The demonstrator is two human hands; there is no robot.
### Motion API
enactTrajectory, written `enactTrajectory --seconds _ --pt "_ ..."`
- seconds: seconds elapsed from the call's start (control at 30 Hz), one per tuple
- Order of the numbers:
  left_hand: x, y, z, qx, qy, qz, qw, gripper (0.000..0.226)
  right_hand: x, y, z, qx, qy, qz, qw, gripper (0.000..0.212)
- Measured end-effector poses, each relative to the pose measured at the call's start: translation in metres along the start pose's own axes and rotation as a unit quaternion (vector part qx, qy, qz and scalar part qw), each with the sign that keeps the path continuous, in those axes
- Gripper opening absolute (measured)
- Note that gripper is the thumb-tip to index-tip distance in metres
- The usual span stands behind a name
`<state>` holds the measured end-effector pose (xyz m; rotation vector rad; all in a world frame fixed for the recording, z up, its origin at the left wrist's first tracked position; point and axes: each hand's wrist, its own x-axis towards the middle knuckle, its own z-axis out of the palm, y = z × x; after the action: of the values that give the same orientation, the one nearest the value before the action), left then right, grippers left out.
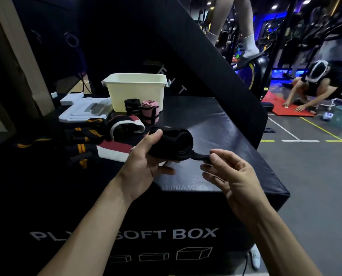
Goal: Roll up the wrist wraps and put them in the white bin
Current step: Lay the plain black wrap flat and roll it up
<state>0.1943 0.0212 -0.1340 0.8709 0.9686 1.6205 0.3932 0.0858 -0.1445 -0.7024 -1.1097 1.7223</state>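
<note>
Loose wraps [98, 140] lying left of the fingers, two rolled ones [142, 111] beyond, touching bin [135, 91]. Left hand [146, 158] gripping black roll [174, 144]; right hand [227, 172] pinching its tail, coiled tight.

The front face of the black padded plyometric box [186, 216] carries large white capital lettering; "SOFT BOX" reads clearly, while the word before it begins "PL" and is otherwise covered by a forearm. Below this lettering, the same face shows a row of white outline drawings of rectangular boxes, increasing in size toward the right. The black slanted panel [186, 62] behind the box bears small white letters, of which "T" can be read and the others are too faint to tell.
</note>
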Motion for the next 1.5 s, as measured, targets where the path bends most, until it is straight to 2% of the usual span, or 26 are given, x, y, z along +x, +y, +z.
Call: enactTrajectory --seconds 0.2,0.37,0.47,0.57,0.67,0.77,0.83,0.97,1.0,1.1,1.17,1.27,1.37,1.5 --pt "-0.002 -0.004 0.003 0.002 -0.032 0.002 0.999 0.035 0.003 -0.002 0.004 0.195 0.016 0.072 0.978 0.009" --pt "-0.001 -0.005 0.003 0.000 -0.015 -0.013 1.000 0.037 0.000 -0.008 0.010 0.253 0.001 0.057 0.966 0.014" --pt "0.001 -0.005 0.002 -0.014 0.018 -0.019 1.000 0.042 -0.001 -0.008 0.010 0.215 -0.034 0.059 0.974 0.020" --pt "0.002 -0.005 0.003 -0.029 0.027 -0.022 0.999 0.042 -0.001 -0.006 0.010 0.200 -0.063 0.075 0.975 0.043" --pt "0.001 -0.005 0.003 -0.026 -0.012 -0.029 0.999 0.036 -0.001 -0.004 0.007 0.149 -0.089 0.063 0.983 0.067" --pt "0.000 -0.007 -0.001 -0.012 -0.071 -0.017 0.997 0.037 -0.003 -0.003 0.005 0.090 -0.104 0.055 0.989 0.060" --pt "0.000 -0.008 -0.004 0.019 -0.100 -0.010 0.995 0.041 -0.004 -0.001 0.004 0.045 -0.094 0.047 0.993 0.062" --pt "0.001 -0.009 -0.007 0.164 -0.115 -0.004 0.980 0.038 -0.007 0.000 -0.001 -0.127 -0.066 -0.028 0.989 0.093" --pt "0.000 -0.008 -0.007 0.197 -0.110 0.003 0.974 0.037 -0.009 -0.001 -0.002 -0.165 -0.061 -0.048 0.983 0.094" --pt "0.000 -0.005 -0.008 0.292 -0.094 0.050 0.951 0.031 -0.013 0.000 -0.003 -0.212 -0.059 -0.076 0.972 0.078" --pt "0.002 -0.007 -0.007 0.346 -0.090 0.071 0.931 0.029 -0.014 0.002 -0.001 -0.234 -0.055 -0.082 0.967 0.078" --pt "0.005 -0.014 -0.006 0.403 -0.073 0.078 0.909 0.038 -0.015 0.011 0.003 -0.307 -0.043 -0.087 0.947 0.071" --pt "0.009 -0.018 -0.009 0.429 -0.065 0.081 0.897 0.049 -0.012 0.017 0.003 -0.270 -0.030 -0.054 0.961 0.053" --pt "0.011 -0.022 -0.006 0.412 -0.073 0.067 0.906 0.062 -0.008 0.015 0.003 -0.215 -0.038 0.016 0.976 0.042"
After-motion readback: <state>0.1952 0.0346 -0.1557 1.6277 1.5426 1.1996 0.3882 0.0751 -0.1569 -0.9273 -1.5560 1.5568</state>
